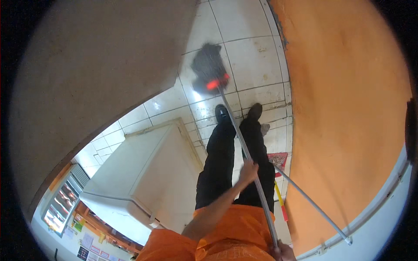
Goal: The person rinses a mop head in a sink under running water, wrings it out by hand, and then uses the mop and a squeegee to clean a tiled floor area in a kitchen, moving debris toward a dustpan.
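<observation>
My left hand (249, 172) is wrapped around the metal handle (240, 137) of a mop, partway along its length. Close to my waist, my right hand (282, 252) grips the same handle near its top end. The dark grey mop head (209, 63) lies on the white floor tiles (256, 62) ahead of my feet, blurred, with a red clamp (215, 84) where the handle joins it. Part of the handle passes in front of my black trousers and shoes.
A brown partition (98, 58) borders the floor on the left, an orange wall (339, 98) on the right. A white refrigerator (153, 166) stands at my left. Beside my right leg are a second metal pole (310, 200), a red dustpan-like thing (283, 163) and a yellow-and-red stick (281, 200).
</observation>
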